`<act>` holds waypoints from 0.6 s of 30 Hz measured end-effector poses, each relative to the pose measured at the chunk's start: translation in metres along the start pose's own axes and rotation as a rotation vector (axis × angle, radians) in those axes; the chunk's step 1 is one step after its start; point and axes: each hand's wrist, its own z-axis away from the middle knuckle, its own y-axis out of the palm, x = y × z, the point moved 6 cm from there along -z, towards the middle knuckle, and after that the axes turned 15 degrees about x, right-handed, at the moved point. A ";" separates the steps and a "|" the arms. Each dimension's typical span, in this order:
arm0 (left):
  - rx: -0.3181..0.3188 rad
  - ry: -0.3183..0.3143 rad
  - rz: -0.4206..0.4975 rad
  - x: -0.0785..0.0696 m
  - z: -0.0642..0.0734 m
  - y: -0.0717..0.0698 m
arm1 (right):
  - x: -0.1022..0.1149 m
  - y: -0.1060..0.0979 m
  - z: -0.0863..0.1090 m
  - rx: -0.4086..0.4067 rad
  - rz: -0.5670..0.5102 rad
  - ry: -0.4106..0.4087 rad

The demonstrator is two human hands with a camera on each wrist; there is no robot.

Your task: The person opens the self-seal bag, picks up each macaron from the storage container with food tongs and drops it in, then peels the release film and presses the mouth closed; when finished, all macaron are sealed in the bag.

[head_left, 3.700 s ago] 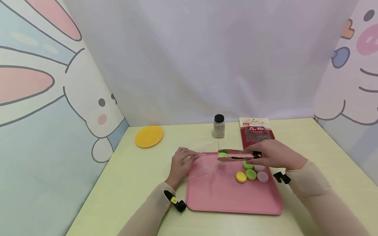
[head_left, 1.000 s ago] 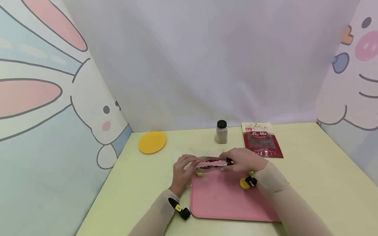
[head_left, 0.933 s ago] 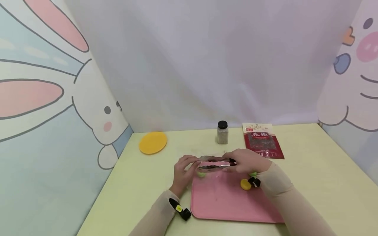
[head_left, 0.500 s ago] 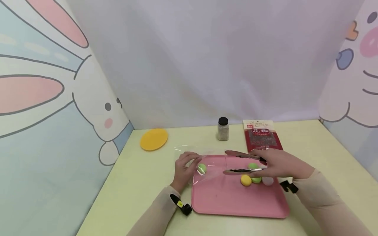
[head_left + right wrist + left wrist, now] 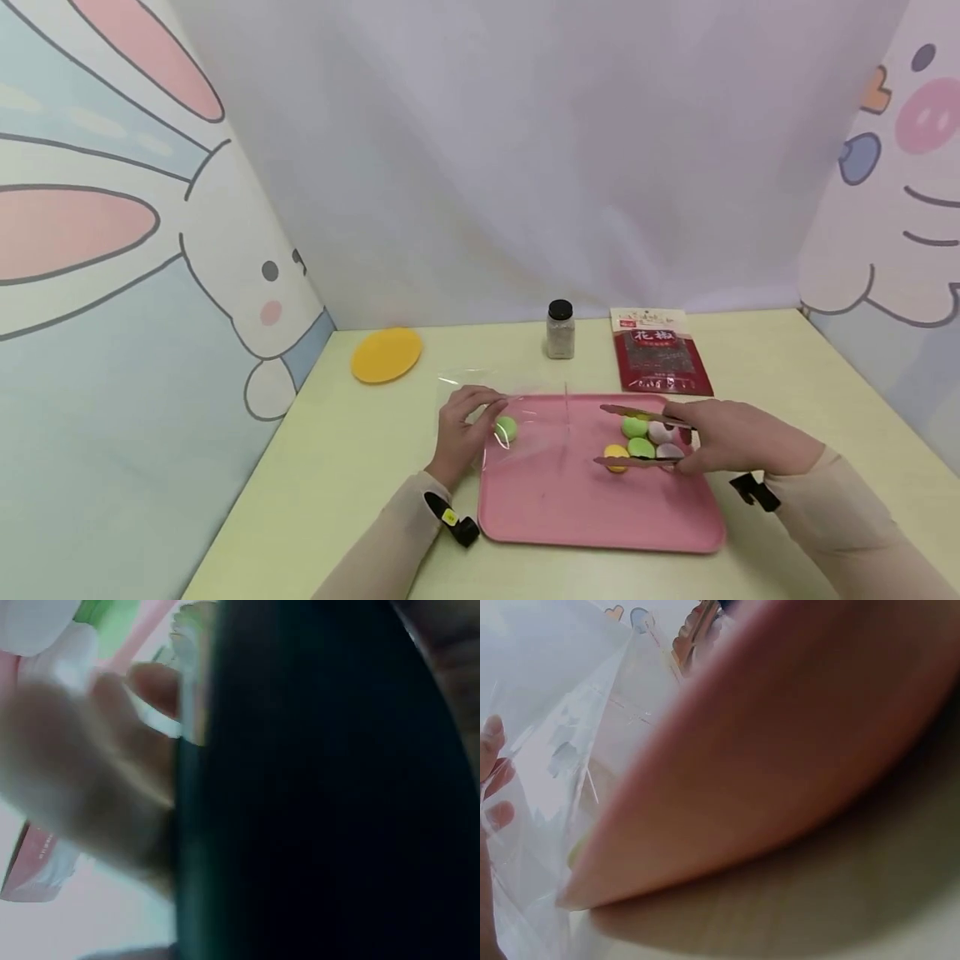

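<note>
My left hand (image 5: 465, 429) pinches the edge of a clear plastic bag (image 5: 542, 417), which spreads over the left part of a pink tray (image 5: 585, 521). Inside the bag, beside my fingers, lies one green macaron (image 5: 506, 429). My right hand (image 5: 738, 437) grips a pair of tongs (image 5: 637, 462) whose arms are spread apart. The tongs hover around a cluster of a yellow macaron (image 5: 616, 451), green macarons (image 5: 641, 448) and pale pink macarons (image 5: 670, 451). Nothing is pinched between the tong tips. In the left wrist view, the bag (image 5: 547, 780) fills the left side.
Behind the tray stands a black-lidded clear jar (image 5: 560, 331). A red spice packet (image 5: 660, 354) lies at the tray's back right, partly near my right hand. A yellow plate (image 5: 386, 356) rests at the table's back left. Patterned walls border the table.
The tongs carried a green macaron leftward into the bag and let it go. They then drew out to the right, spread, over the other macarons. My left hand stayed at the bag.
</note>
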 end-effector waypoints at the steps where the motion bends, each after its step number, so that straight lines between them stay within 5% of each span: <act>1: 0.003 -0.002 -0.001 0.001 -0.001 -0.001 | 0.000 -0.001 0.000 0.010 -0.007 0.011; 10: 0.006 0.009 -0.022 0.006 0.004 -0.003 | 0.002 0.005 0.004 0.108 -0.009 0.043; 18: 0.014 -0.005 -0.014 0.003 0.003 0.000 | 0.003 0.004 0.008 0.037 0.074 0.011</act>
